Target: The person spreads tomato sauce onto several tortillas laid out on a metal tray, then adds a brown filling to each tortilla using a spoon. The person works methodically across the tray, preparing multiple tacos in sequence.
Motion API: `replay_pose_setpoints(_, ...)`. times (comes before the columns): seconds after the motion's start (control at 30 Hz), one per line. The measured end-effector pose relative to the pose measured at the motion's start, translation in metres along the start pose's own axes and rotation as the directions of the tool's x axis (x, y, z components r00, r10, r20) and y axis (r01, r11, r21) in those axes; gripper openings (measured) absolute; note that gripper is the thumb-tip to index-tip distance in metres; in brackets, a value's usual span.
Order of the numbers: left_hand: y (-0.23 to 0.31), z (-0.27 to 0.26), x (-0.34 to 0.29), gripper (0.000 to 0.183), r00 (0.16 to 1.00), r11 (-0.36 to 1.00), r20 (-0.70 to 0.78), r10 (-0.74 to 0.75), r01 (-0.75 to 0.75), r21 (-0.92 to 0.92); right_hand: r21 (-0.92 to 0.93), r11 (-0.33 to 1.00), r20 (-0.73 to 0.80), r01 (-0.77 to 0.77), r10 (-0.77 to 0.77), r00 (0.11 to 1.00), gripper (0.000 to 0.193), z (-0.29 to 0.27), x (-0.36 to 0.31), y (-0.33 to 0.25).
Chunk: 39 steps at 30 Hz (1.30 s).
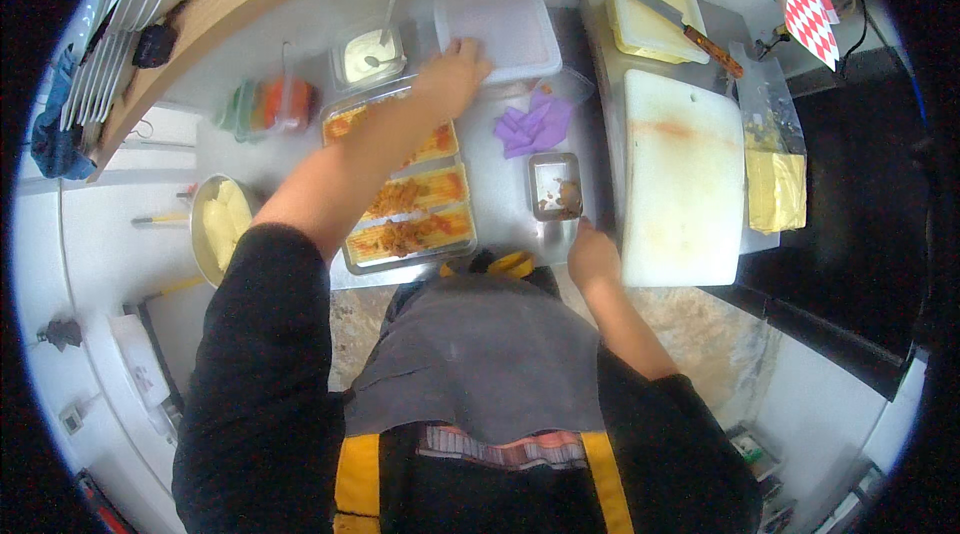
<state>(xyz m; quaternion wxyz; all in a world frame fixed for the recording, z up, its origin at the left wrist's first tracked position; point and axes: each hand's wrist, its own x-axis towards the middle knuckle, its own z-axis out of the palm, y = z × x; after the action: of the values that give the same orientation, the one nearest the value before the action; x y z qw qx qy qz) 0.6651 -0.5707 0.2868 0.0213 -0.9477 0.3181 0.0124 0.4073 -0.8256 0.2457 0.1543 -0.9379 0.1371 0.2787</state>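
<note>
My left hand [458, 72] reaches across the counter, fingers bent down over the near-left corner of a white-lidded rectangular container [505, 26]; its fingertips are partly hidden. Beneath that forearm lies a metal tray [472, 246] of ridged, flat yellow pieces with orange-red sauce; crumbly brown filling [402, 237] tops the nearer ones. My right hand [594, 256] is closed at the near-right corner of a small metal pan [540, 174], fingertips against its rim. A few brown crumbly leftovers sit inside the pan. Between the lidded container and the pan lies a crumpled purple cloth or glove [535, 124].
A tub of white cream [372, 62] with a spoon stands behind the tray. Left are a container of red food [287, 104] and a bowl of pale yellow pieces [222, 224]. Rightward are a white cutting board [685, 184], a knife [655, 6] across a yellow tub, and a yellow package [777, 192].
</note>
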Motion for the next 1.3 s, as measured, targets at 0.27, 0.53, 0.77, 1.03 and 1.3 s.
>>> replay_pose_setpoints(0.27,0.036,-0.017,-0.064,0.043,0.985,0.996,0.149,0.085,-0.077,-0.053,-0.006,1.000,0.009,0.011,-0.010,1.000,0.039,0.003,-0.003,0.008)
replay_pose_setpoints(0.53,0.058,-0.065,-0.089,0.037,0.919,0.988,0.362,0.154,-0.143,-0.058,-0.073,0.996,0.025,-0.058,0.060,0.998,0.041,-0.002,-0.010,0.004)
replay_pose_setpoints(0.77,-0.007,-0.116,-0.049,0.034,0.978,0.905,0.123,-0.170,0.204,-0.373,-0.006,0.992,0.015,-0.127,0.127,0.992,0.041,0.002,-0.012,0.013)
replay_pose_setpoints(1.03,-0.088,-0.055,0.062,0.033,0.958,0.887,-0.055,-0.283,0.239,-0.396,0.127,0.989,-0.136,-0.078,0.096,0.986,0.041,0.005,-0.026,0.025)
replay_pose_setpoints(1.3,-0.083,0.044,0.064,0.025,0.870,0.842,-0.311,-0.382,0.189,-0.505,0.320,0.934,-0.418,0.156,-0.008,0.908,0.038,-0.001,-0.042,0.037)
